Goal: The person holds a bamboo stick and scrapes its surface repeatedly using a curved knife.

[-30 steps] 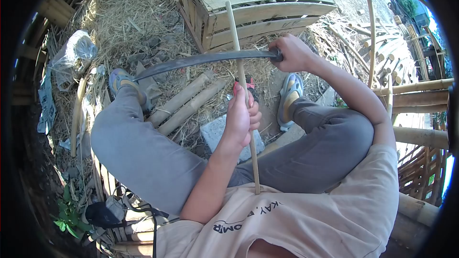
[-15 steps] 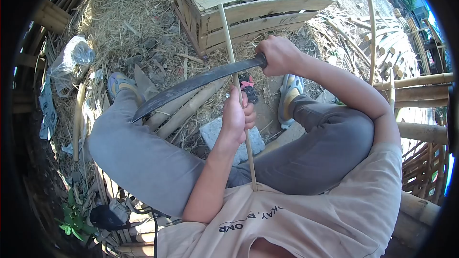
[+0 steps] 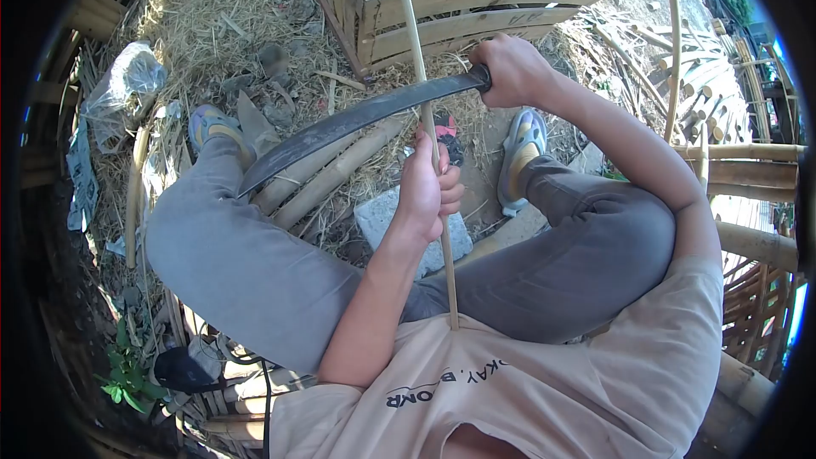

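Note:
My left hand is closed around a thin, pale bamboo stick, with the thumb along it. The stick runs from against my shirt up toward the crate, its upper end free. My right hand grips a machete by its handle, which is mostly hidden in the fist. The long, dark, curved blade lies across the stick above my left hand. Its tip points left, over my left knee.
A slatted wooden crate stands ahead. Between my feet lie a pale stone block and bamboo poles. A plastic bag is at left, cut bamboo at right. Straw covers the ground.
The view has tilted slightly, so the crate sits higher. My right hand and the machete have moved a little farther up from my left hand. Both grips are unchanged.

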Action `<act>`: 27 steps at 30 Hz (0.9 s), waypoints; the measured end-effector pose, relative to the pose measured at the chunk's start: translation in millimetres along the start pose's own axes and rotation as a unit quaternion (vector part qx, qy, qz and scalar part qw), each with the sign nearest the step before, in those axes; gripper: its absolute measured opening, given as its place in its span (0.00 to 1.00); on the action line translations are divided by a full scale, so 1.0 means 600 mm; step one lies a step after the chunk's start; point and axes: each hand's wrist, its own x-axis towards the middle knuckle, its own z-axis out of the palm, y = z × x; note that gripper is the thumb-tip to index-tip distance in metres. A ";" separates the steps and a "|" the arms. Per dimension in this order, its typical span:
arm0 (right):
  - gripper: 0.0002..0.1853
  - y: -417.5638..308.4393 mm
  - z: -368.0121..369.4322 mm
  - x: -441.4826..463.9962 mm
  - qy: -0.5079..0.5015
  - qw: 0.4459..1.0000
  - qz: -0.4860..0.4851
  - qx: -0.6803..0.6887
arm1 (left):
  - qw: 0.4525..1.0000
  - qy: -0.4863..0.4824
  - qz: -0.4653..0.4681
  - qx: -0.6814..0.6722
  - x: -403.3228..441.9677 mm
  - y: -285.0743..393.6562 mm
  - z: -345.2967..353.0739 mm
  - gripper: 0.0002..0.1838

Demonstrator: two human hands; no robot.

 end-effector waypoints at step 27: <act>0.14 0.013 -0.002 -0.009 0.012 0.999 -0.020 0.027 | 0.999 0.049 0.021 0.010 -0.012 0.002 0.013 0.27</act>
